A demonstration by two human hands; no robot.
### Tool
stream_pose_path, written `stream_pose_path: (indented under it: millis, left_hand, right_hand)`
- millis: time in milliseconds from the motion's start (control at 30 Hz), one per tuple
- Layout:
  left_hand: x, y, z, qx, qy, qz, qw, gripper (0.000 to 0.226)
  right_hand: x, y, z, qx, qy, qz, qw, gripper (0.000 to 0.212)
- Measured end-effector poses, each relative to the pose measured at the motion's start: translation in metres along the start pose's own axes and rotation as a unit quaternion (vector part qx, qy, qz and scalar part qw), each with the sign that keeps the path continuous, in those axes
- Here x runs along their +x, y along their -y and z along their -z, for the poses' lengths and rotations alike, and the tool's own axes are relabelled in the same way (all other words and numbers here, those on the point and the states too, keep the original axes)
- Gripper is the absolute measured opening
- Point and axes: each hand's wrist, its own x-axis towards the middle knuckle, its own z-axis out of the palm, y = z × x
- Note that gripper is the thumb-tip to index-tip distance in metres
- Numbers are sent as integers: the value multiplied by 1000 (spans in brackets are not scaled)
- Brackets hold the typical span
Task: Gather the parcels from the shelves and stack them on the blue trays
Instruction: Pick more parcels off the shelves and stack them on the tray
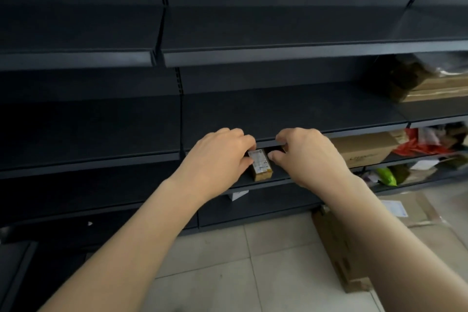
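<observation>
Low down, both hands are reached in under the edge of a dark shelf point(291, 114) to the shelf below point(263, 180). A small brown parcel point(260, 166) with a white label on top is seen lying near the front edge of that lower shelf, between the two hands. The left hand point(217, 157) is curled against the parcel's left side, its fingers touching the box; whether a full grip has been closed around it cannot be told. The right hand point(306, 157) is held just right of the parcel, fingers bent and partly open, with a narrow gap left between thumb and box, and nothing is held in it.

Further right, on the same shelf level, a larger cardboard box point(364, 149) is seen, with red and mixed packets point(420, 145) beyond it. On the shelf above, at the far right, more cartons point(435, 86) are stacked. A green packet point(386, 176) lies lower down at the right. On the tiled floor point(228, 266), near the right forearm, a flattened cardboard box point(336, 253) is laid.
</observation>
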Motion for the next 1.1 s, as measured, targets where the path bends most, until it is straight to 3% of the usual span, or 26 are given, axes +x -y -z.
stream_pose_path:
  millis: [400, 700, 933, 1100]
  left_hand:
    - [60, 25, -72, -39, 49, 43, 997, 27]
    - [72, 45, -173, -39, 138, 91, 986, 27]
    - [86, 77, -295, -17, 80, 206, 975, 22]
    - [105, 110, -384, 25, 45, 298, 953, 38]
  right_hand:
    - [60, -48, -49, 23, 8, -13, 1000, 29]
    - [110, -74, -136, 34, 83, -3, 996, 37]
    - [159, -106, -234, 26, 90, 55, 994, 36]
    - [198, -132, -312, 40, 71, 69, 994, 38]
